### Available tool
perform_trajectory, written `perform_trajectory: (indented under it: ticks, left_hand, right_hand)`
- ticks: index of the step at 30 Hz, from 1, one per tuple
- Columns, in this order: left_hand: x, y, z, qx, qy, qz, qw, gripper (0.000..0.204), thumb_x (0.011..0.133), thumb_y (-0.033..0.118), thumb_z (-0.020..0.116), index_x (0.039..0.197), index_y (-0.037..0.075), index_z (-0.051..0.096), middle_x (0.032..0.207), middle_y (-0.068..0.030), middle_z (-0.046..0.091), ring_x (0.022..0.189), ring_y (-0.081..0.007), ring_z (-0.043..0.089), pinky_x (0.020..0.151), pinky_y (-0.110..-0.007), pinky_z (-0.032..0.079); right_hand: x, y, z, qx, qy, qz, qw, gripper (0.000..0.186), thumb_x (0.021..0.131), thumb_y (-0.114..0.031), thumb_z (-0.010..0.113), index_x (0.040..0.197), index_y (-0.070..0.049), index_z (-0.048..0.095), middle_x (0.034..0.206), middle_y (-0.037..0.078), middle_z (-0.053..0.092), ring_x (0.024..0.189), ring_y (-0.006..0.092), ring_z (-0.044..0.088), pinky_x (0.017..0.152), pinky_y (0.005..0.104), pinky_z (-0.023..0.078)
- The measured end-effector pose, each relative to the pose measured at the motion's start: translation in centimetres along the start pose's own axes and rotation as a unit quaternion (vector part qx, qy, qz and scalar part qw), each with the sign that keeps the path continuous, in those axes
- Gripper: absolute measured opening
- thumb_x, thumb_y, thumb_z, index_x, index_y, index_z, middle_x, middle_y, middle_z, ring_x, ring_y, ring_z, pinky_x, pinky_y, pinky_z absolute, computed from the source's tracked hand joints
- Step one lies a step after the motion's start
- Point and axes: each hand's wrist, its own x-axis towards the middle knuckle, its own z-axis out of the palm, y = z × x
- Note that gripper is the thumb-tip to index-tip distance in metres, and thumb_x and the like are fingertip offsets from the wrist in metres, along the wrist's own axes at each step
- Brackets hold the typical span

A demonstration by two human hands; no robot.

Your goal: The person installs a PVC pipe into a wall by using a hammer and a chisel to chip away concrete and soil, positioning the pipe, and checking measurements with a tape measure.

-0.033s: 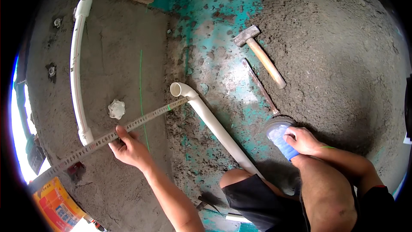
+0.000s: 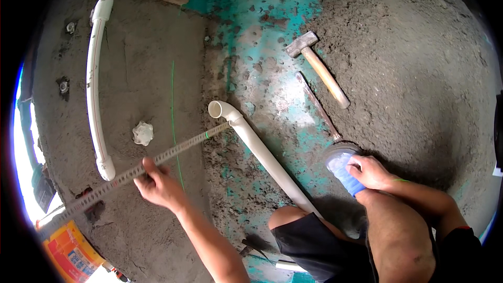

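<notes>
My left hand [image 2: 160,184] pinches a tape measure's pale blade [image 2: 175,150] between thumb and fingers. The blade slants across the cement-coated surface at left, one end meeting a white plastic pipe [image 2: 272,160] just below its open elbow. Toward the lower left it runs past a curved white pipe [image 2: 93,89] and over an orange and yellow bucket [image 2: 70,251]. My right hand [image 2: 371,172] rests with curled fingers against the blue covering [image 2: 343,170] on my foot; whatever lies inside those fingers, if anything, is hidden.
A wooden-handled hammer [image 2: 325,76] lies by the large mound of grey mortar [image 2: 403,63] at right. A thin, rusty metal bar [image 2: 317,104] points toward my foot. White crumpled plugging [image 2: 142,133] and a green line [image 2: 172,99] mark the left surface.
My left hand and the tape blade have shifted slightly downward, uncovering the lower end of the curved pipe. The blade looks more blurred. My right hand stays put.
</notes>
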Motion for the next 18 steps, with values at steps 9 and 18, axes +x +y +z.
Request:
perform_trajectory:
  ticks: [9, 18]
  left_hand:
    - [-10.4, -4.5, -17.8, 0.221, 0.091, -0.134, 0.962, 0.033, 0.099, 0.027, 0.061, 0.082, 0.003, 0.047, 0.067, -0.0016, 0.048, 0.056, -0.0086, 0.041, 0.046, -0.024, 0.032]
    - [-20.3, -9.0, -30.9, 0.279, 0.105, -0.226, 0.928, 0.036, 0.099, 0.031, 0.059, 0.087, -0.003, 0.053, 0.069, -0.0125, 0.06, 0.054, -0.0176, 0.052, 0.05, -0.032, 0.045]
  right_hand:
    - [0.8, 0.4, 0.1, -0.016, -0.008, -0.005, 1.0, 0.032, 0.091, -0.03, 0.06, 0.106, -0.001, 0.065, 0.098, 0.023, 0.069, 0.093, 0.0418, 0.066, 0.083, 0.0486, 0.052]
    - [1.9, -0.5, 0.0, -0.069, -0.042, 0.008, 0.997, 0.031, 0.088, -0.028, 0.057, 0.106, -0.004, 0.066, 0.097, 0.023, 0.069, 0.093, 0.0433, 0.065, 0.084, 0.0508, 0.051]
